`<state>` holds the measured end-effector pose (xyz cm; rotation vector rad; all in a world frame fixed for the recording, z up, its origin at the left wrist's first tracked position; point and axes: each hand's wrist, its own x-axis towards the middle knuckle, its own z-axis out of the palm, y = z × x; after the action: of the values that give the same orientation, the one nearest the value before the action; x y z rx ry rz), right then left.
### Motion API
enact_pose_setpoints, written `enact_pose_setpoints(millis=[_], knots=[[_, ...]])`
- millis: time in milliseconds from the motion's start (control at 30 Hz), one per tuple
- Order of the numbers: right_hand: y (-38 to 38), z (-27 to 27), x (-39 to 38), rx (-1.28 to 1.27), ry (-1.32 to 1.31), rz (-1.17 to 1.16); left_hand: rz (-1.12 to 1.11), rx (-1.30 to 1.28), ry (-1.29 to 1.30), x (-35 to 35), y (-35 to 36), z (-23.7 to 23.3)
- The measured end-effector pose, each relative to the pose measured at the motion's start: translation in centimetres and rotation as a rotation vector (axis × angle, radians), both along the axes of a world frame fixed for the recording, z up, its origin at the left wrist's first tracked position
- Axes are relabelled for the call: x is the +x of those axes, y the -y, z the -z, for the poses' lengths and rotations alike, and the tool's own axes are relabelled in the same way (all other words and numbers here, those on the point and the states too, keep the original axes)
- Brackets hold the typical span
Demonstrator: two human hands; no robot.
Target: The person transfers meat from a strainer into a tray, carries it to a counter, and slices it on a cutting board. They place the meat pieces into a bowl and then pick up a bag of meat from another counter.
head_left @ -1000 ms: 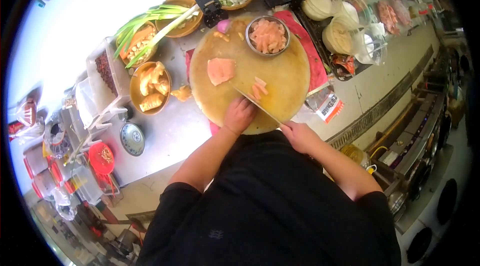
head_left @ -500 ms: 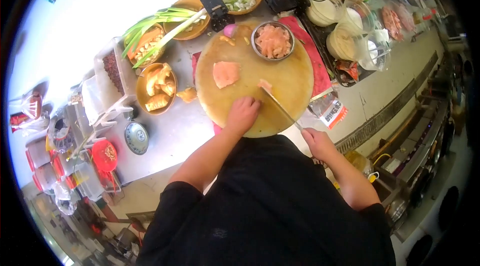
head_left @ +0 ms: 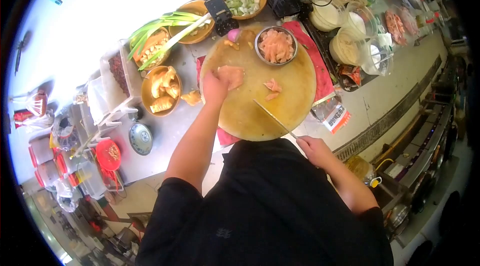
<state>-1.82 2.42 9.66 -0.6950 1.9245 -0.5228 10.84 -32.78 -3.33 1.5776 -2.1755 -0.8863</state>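
The left hand is touching the meat slab on the round chopping board, its grip unclear; the right hand is clamping its grip around the knife.

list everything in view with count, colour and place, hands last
cutting board: one, tan, on table
knife: one, silver, over board
meat slab: one, pink, board's left
meat strips: a few, pink, board's right
metal bowl: one, silver, board's top, holding cut meat
onion: one, purple, board's top edge
round bowls: four, brownish, beyond and left of board
stalks: several, green-white, across bowls
patterned bowl: one, blue-white, lower left
cloth: red, under board
tubs: several, clear, right
edge clutter: too blurred to count
left hand: one, bare, fingers at slab
right hand: one, bare, on knife handle
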Motion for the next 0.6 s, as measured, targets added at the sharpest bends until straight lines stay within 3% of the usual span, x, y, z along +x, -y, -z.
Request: enact_pose_setpoints(millis=[133,200,333,433,500,533,600], knots=[[0.6,0.4,-0.2,0.036,-0.051,0.032,0.149,0.239,0.096,-1.0,1.9,-0.2],[0.7,0.6,-0.8,0.03,-0.076,0.121,0.168,0.378,0.16,-1.8,1.4,-3.4],[0.7,1.7,-1.6,0.022,-0.078,0.178,0.263,0.134,0.15,-0.7,1.0,-0.8],[0.8,1.9,-1.7,0.086,-0.007,0.253,0.141,0.342,-0.077,-0.8,-0.2,-1.7],[0.8,2.1,-1.7,0.097,0.007,0.273,0.041,0.614,-0.477,-1.3,-2.0,-4.7],[0.8,2.3,-1.6,0.097,0.007,0.272,0.04,0.613,-0.478,-1.3,-2.5,-5.8],[0.7,2.6,-1.6,0.093,0.044,0.327,0.08,0.995,-0.612,-1.3,-3.6,-7.2]])
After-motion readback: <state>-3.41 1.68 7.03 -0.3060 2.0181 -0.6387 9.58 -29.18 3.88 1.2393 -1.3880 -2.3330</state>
